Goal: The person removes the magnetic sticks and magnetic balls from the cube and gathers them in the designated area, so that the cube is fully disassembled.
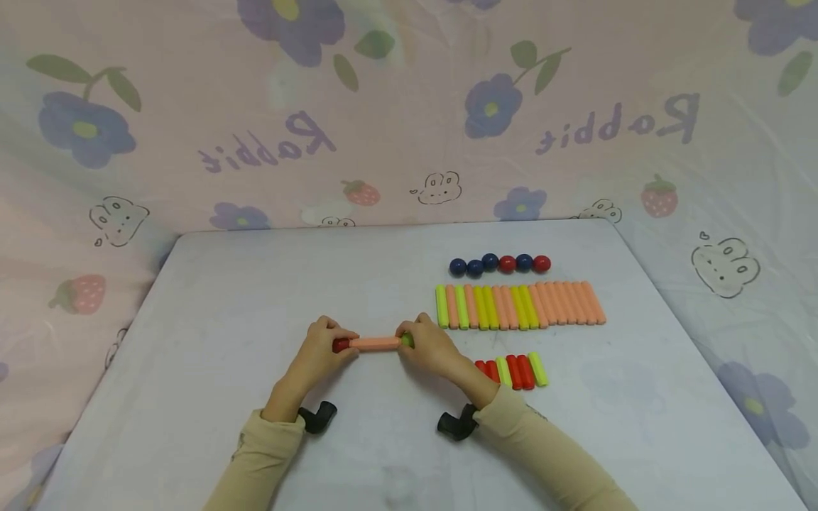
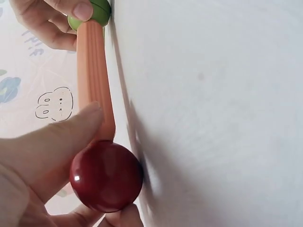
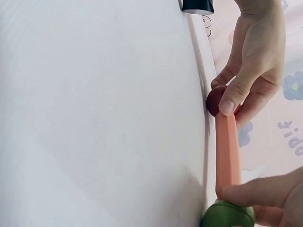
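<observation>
An orange stick (image 1: 375, 344) lies level between the two hands, with a dark red ball (image 2: 108, 177) at its left end and a green ball (image 3: 228, 215) at its right end. My left hand (image 1: 324, 348) grips the red ball, its thumb lying along the stick beside it. At the other end, my right hand (image 1: 432, 346) pinches the green ball where it meets the stick. Both balls look joined to the stick, though fingers partly cover them. In the left wrist view, the balls and stick are close to the white tabletop (image 2: 213, 113).
Behind and right, blue and red balls (image 1: 507, 264) stand in a line above a row of long orange, yellow and green sticks (image 1: 505, 307). Short red and green sticks (image 1: 525, 371) lie beyond the right forearm, which partly covers them. A patterned curtain (image 1: 396, 106) hangs behind the table.
</observation>
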Motion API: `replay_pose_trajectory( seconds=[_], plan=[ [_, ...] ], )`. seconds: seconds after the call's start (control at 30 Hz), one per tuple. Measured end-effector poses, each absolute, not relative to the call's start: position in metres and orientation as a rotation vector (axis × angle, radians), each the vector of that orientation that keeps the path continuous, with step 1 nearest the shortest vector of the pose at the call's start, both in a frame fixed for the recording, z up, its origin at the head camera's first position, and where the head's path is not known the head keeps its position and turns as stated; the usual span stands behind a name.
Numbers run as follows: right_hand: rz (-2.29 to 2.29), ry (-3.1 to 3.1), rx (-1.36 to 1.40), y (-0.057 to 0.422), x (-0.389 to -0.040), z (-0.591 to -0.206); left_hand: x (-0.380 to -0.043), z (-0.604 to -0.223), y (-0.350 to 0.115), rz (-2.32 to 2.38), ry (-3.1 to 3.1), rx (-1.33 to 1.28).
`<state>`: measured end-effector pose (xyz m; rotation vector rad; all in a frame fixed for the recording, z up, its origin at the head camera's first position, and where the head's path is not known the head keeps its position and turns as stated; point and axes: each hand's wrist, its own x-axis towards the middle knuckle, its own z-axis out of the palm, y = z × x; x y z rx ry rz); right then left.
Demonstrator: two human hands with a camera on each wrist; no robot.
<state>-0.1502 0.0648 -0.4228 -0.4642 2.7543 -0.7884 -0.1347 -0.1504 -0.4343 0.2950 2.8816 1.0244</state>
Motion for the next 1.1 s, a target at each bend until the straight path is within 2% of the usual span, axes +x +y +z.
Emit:
replay_pose_trajectory(
  seconds=[0.63, 0.83, 1.1],
  plan=[
    [-0.896, 2.727, -0.473, 0.070, -0.163, -0.427, -0.142, -0.432, -0.153, 1.085, 2.788, 0.289],
    [-1.062, 2.659, -0.495, 0.082, -0.179, -0.420, -0.142, -0.433, -0.152, 1.062, 2.785, 0.291],
    [-1.198, 2.520, -0.355, 0.103, -0.211, -0.403, -0.144, -0.436, -0.150, 1.086, 2.775, 0.247]
  ],
)
